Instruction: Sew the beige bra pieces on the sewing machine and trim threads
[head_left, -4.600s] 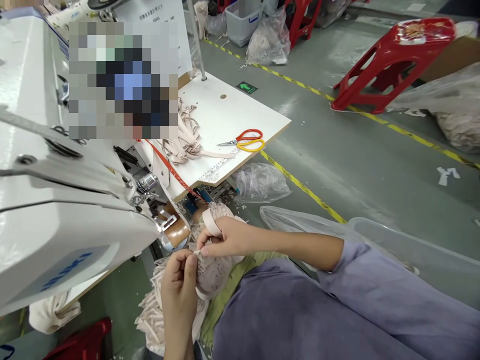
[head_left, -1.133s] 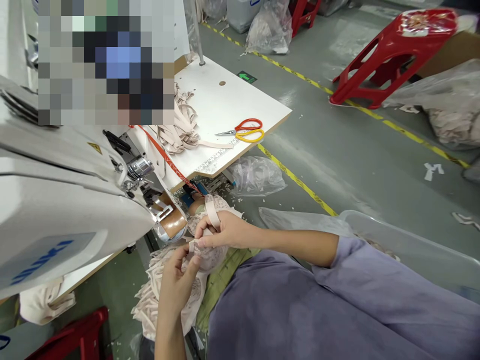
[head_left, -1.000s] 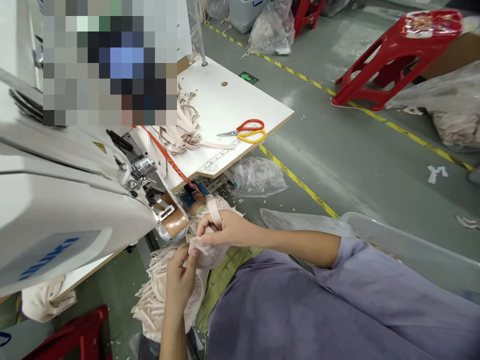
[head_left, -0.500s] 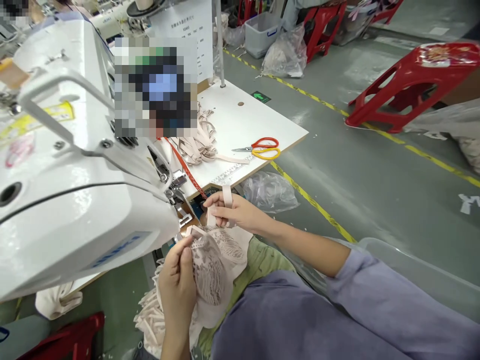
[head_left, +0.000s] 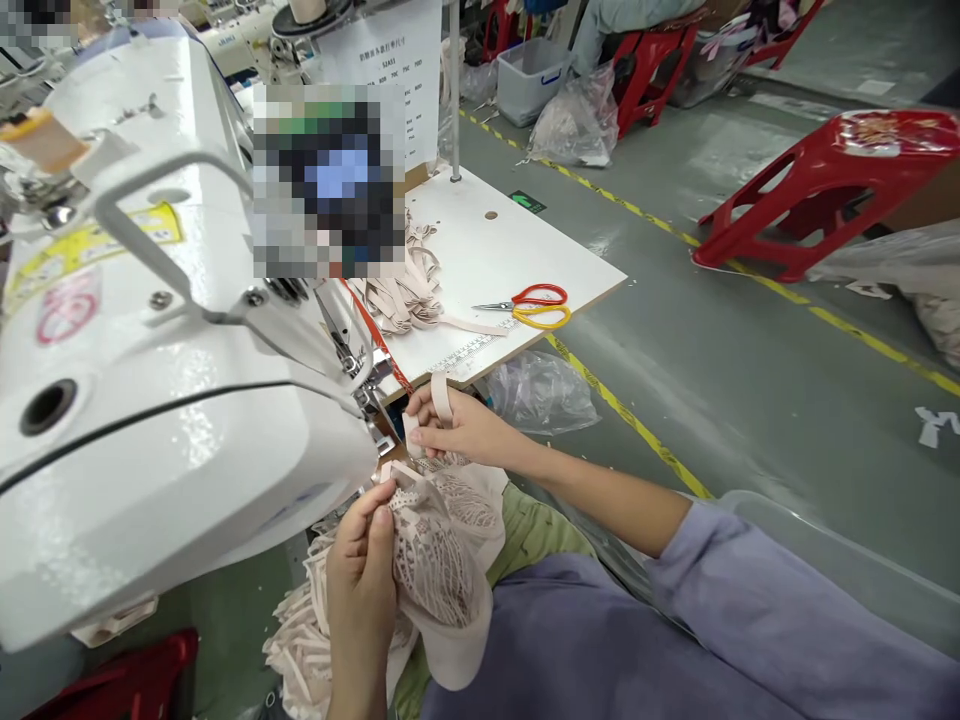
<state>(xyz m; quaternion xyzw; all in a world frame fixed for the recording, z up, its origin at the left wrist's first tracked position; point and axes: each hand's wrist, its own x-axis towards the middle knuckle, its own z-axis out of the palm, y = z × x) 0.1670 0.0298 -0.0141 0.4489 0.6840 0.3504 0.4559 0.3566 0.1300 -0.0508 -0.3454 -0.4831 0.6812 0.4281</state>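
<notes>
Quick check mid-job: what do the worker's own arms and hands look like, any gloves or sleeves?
Both hands are bare: neither the left hand nor the right hand shows a glove, ring or watch. The right arm wears a loose lavender-grey sleeve that ends near the elbow, with the forearm uncovered. The left forearm is uncovered too; no sleeve shows on it.

White table [head_left: 525, 250] — scissors [head_left: 529, 303], strap pile [head_left: 405, 295] on it.

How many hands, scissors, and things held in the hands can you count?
Hands: 2 (left hand, right hand)
Scissors: 1
Lacy cloth, held by the left fingers: 1
Strap, looped on the right fingers: 1
Total: 5
</notes>
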